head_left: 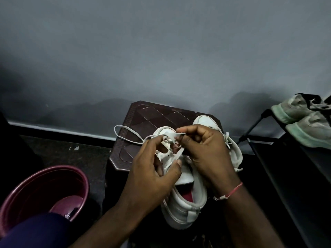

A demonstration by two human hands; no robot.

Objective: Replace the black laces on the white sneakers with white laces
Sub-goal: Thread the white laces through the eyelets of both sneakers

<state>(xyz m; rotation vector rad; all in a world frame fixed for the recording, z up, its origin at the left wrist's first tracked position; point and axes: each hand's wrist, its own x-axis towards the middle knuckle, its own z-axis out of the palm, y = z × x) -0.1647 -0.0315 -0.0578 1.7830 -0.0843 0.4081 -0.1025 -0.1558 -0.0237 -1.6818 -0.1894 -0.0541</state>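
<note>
Two white high-top sneakers stand on a dark brown stool [143, 113]. The near sneaker [182, 208] has a red lining and lies under both hands. The far sneaker [234, 151] sits to the right, with white lace ends hanging at its side. A white lace [125, 136] runs through the near sneaker's front and loops out to the left over the stool. My left hand [152, 169] pinches one strand of that lace above the shoe. My right hand [206, 149] pinches the lace near the toe, fingers curled. No black lace is visible.
A maroon plastic tub [23, 194] stands on the floor at the lower left. A black shoe rack [268, 149] at the right carries a pair of grey sneakers with pale green soles [304, 122]. A grey wall rises right behind the stool.
</note>
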